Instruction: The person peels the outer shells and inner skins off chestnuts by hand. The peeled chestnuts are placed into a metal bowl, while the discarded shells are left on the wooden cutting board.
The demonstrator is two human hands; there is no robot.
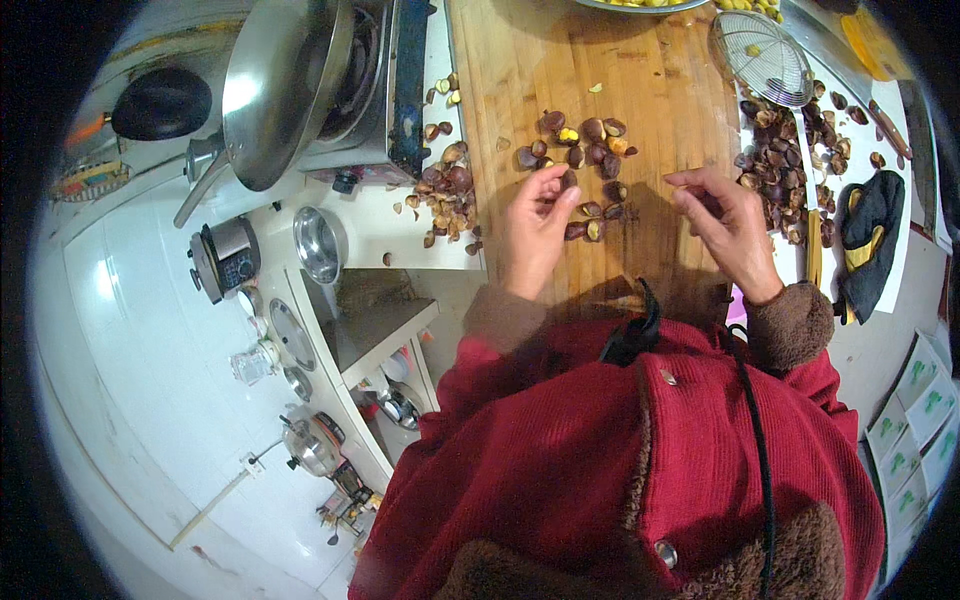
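My left hand [541, 225] is over the left part of a wooden board [637, 90], with a small dark chestnut or shell piece [568, 178] between thumb and fingertips. To the right, my right hand [724, 221] hovers over the board's right side, fingers curled and apart, with nothing visible in it. Between and beyond my hands lie several brown chestnuts [596, 154], some split and showing yellow flesh. A peeled yellow chestnut [568, 136] sits among them.
Shell heaps lie left [450, 187] and right [780, 165] of the board. A wire skimmer [757, 52], a knife [890, 129] and black-yellow gloves [870, 240] are at the right. A bowl of peeled chestnuts [645, 7] stands at the far edge. A wok [277, 90] leans by the stove at left.
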